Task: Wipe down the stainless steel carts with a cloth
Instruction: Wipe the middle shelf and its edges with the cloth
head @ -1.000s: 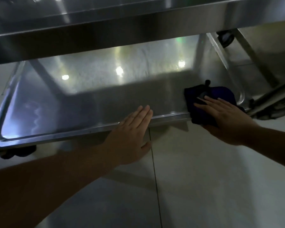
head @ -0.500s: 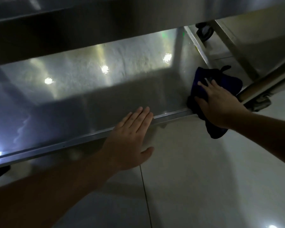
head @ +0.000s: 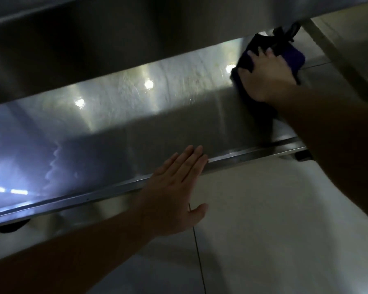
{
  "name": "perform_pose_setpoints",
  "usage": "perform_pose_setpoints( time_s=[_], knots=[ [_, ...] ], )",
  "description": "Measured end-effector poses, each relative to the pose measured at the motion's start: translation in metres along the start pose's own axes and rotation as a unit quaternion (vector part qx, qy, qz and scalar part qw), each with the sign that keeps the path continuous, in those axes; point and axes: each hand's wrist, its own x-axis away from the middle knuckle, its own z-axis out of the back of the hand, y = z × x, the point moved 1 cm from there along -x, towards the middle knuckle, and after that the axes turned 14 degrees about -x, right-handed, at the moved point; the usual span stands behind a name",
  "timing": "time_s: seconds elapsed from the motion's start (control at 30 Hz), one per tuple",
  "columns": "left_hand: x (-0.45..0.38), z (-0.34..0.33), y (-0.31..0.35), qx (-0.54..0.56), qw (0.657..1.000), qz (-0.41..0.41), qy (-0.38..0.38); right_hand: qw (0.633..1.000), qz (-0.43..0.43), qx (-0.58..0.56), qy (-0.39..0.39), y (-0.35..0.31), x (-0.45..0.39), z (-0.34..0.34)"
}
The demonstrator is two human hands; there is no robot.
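Your right hand (head: 266, 79) pressed the cloth (head: 293, 58) flat on the cart (head: 115, 132) shelf's far right corner, fingers spread; your left hand (head: 174, 187) lay flat on its front rim, grip empty

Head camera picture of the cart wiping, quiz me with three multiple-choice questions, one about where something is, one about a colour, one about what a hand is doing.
1. Where is the cloth?
A. at the far right of the lower shelf
B. on the floor
C. draped over the left forearm

2. What colour is the cloth?
A. white
B. dark blue
C. yellow

3. What is the left hand doing?
A. gripping the cloth
B. making a fist in the air
C. resting flat, fingers straight, on the shelf's front edge

Answers:
1 A: the right hand presses it down at the shelf's far right end.
2 B: it shows dark blue around that hand.
3 C: the palm lies over the front rim and holds nothing.
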Motion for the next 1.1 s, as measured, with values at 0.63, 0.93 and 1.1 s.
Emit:
perform_pose_setpoints(
  time_s=[0.63,0.93,1.1],
  knots=[
    [0.003,0.0,-0.004,0.007,1.0,-0.001,-0.017,1.0,-0.008,0.016,0.002,0.01,0.032,0.003],
    [0.002,0.002,-0.005,0.004,0.999,-0.003,-0.037,0.99,0.112,0.014,-0.086,-0.043,0.075,-0.03],
    [0.003,0.002,-0.005,0.006,0.999,-0.014,-0.045,0.982,0.143,0.028,-0.12,0.015,0.139,-0.015]
  ],
)
